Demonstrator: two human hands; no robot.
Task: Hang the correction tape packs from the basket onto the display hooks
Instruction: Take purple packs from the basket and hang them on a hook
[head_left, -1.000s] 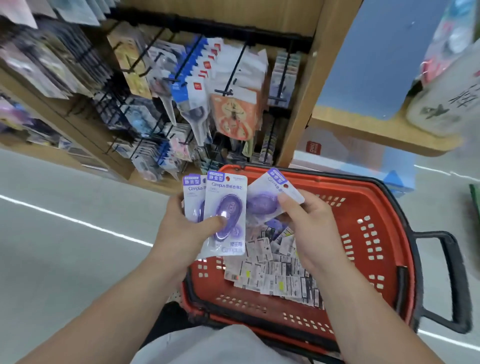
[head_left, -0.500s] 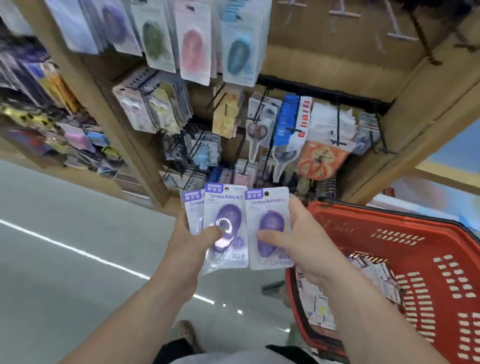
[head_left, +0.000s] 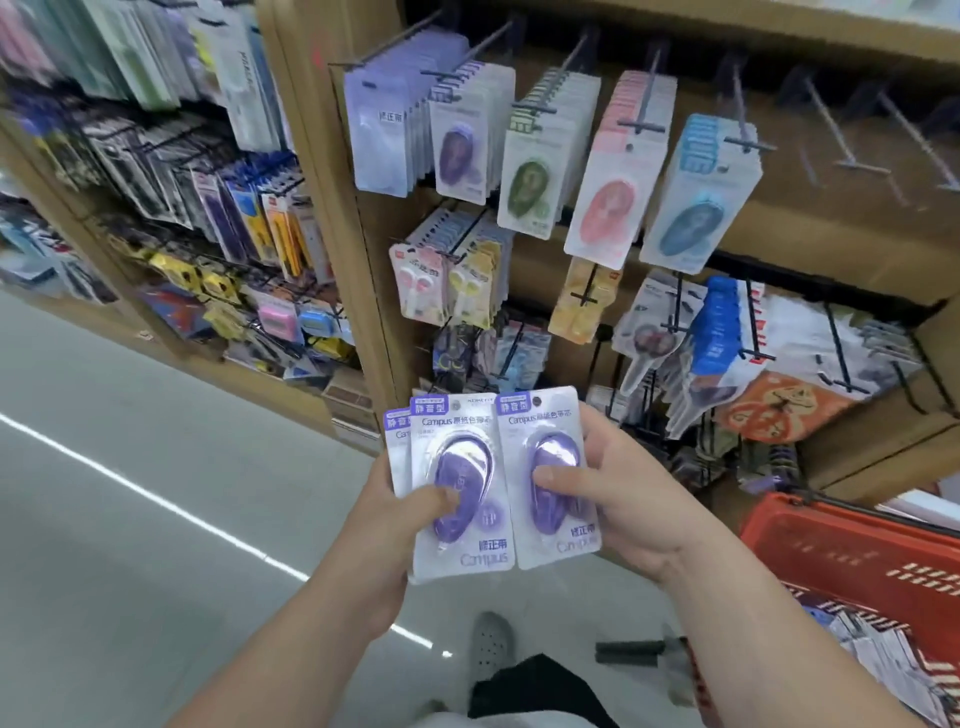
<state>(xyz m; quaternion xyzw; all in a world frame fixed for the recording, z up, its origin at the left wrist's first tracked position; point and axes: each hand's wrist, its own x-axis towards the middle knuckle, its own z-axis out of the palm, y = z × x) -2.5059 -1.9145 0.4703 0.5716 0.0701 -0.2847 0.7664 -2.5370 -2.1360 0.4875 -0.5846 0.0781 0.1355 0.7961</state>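
Against the frame half a second earlier, both hands had risen nearer the shelf and the red basket (head_left: 852, 551) had slid to the lower-right corner. Left hand (head_left: 384, 519) pinched two overlapping purple packs (head_left: 462, 488), thumb on the front blister. Right hand (head_left: 623, 499) pinched a third pack (head_left: 550, 473) alongside, well below the display hooks (head_left: 483, 49). The basket held more packs, apparently face down, blurred and cut off. Fingers behind the cards were hidden.

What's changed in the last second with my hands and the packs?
Both hands rose from over the basket toward the display. The right hand turned the right pack upright beside the left packs, held in the left hand. Nothing taken or let go; both grips are unchanged.
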